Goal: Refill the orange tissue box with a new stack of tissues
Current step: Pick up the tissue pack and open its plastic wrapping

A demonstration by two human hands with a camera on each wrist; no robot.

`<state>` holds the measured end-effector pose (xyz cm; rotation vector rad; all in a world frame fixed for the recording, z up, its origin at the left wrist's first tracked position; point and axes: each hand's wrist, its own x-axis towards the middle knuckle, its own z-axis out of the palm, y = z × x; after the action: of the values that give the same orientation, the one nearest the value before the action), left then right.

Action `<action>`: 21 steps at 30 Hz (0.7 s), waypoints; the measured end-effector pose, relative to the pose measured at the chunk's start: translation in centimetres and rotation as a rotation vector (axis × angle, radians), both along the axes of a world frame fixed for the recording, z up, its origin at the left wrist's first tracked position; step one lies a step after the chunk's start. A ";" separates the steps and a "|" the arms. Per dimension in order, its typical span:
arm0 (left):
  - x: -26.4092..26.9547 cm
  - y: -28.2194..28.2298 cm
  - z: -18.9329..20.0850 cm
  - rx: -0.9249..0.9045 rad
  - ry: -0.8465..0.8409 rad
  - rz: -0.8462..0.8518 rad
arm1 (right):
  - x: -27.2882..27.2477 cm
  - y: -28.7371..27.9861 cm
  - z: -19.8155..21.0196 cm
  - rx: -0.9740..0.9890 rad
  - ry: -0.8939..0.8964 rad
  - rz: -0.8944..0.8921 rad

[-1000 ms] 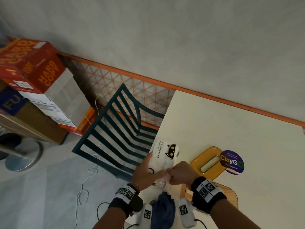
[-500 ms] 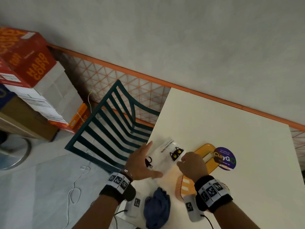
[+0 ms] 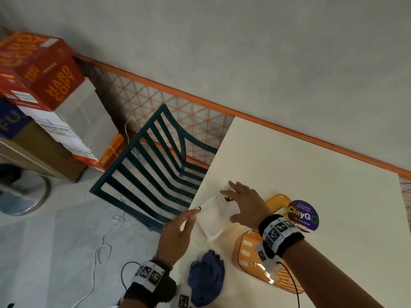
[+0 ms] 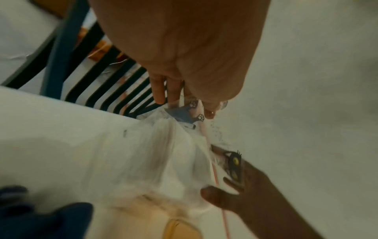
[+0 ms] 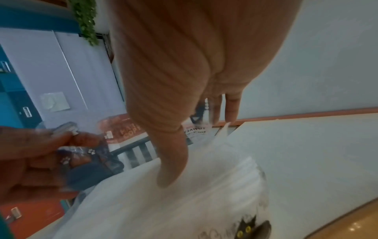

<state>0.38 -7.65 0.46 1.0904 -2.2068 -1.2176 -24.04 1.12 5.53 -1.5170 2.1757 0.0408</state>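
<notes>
Left hand [image 3: 175, 237] pinches the clear cat-print plastic wrapper [image 5: 85, 163], while the right hand [image 3: 246, 205], fingers spread, presses the white tissue stack [image 3: 213, 220], looks like, on the cream table [image 3: 300, 174].

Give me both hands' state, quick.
Left hand: pinching the wrapper of the tissue pack.
Right hand: open, fingers spread over the pack.
</notes>
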 end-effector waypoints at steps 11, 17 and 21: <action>-2.7 -5.7 0.7 0.498 0.046 0.229 | -4.5 -4.1 2.4 0.107 -0.354 -0.110; -3.3 -5.6 0.6 0.555 0.072 0.253 | -3.9 -4.5 1.3 0.144 -0.170 0.070; -3.9 -4.8 1.4 0.585 0.165 0.325 | -0.4 -4.9 0.0 -0.055 -0.064 0.149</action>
<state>-3.54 -12.46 1.83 1.4297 -1.5011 -1.7701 -24.46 -3.79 5.56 -1.6859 2.0262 -0.0179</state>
